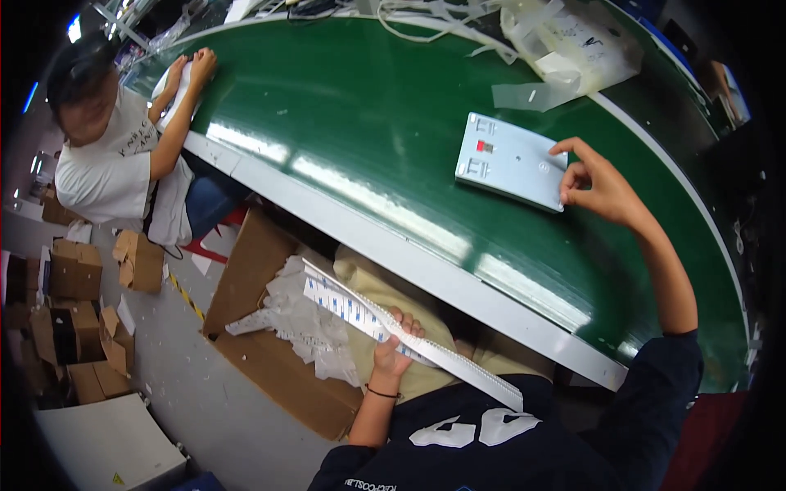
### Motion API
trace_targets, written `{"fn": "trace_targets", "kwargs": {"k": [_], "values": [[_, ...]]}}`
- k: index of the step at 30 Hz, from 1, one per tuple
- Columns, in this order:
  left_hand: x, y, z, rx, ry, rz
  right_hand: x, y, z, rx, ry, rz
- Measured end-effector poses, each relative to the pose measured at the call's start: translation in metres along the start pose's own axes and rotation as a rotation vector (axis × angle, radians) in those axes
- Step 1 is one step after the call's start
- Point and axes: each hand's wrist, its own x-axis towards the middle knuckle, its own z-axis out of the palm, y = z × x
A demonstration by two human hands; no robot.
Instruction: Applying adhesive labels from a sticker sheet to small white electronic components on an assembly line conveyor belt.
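While the left hand point(391, 350) grips a long white strip point(409, 334) above the open cardboard box point(270, 368) containing white paper scraps point(299, 323), the right hand point(602, 188), half-curled and empty, touches the grey panel point(512, 159) on the green table point(368, 123).

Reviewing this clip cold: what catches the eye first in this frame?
The broad green belt fills the upper frame, and on it lies a flat pale grey panel that the right hand touches at its right edge. Below the belt's edge, the left hand grips a long white strip over an open cardboard box of white scraps.
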Motion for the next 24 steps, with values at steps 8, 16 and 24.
{"fn": "trace_targets", "kwargs": {"k": [8,16,24], "values": [[-0.009,-0.003,0.002,-0.007,0.008,0.000,-0.005,-0.012,0.020,-0.269,0.082,-0.044],[-0.001,-0.001,0.003,-0.009,0.000,-0.015,-0.023,0.015,0.065,-0.819,0.499,-0.552],[-0.002,0.005,0.002,-0.018,-0.023,-0.011,-0.024,-0.001,0.058,-0.678,0.485,-0.461]]}}
